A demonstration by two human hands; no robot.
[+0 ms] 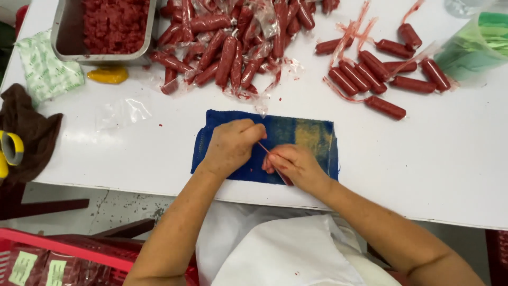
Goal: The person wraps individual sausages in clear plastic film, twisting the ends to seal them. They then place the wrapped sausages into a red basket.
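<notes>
Both hands rest on a blue cloth (301, 135) spread at the near edge of the white table (450, 159). My right hand (296, 165) is closed around a red sausage in a clear plastic casing (284, 178), mostly hidden under the fingers. My left hand (231, 145) pinches the thin twisted tail of that casing (263, 148), pulled taut between the two hands. A large heap of filled red sausages (233, 45) lies behind the cloth, and a smaller group of finished ones (381, 69) lies to the right.
A metal pan of red minced meat (108, 29) stands at the back left, with a yellow lump (108, 74) before it. Empty clear bags (123, 112), a brown rag (26, 132), yellow tape rolls (10, 149), green bags (479, 42) and a red crate (63, 259) surround me.
</notes>
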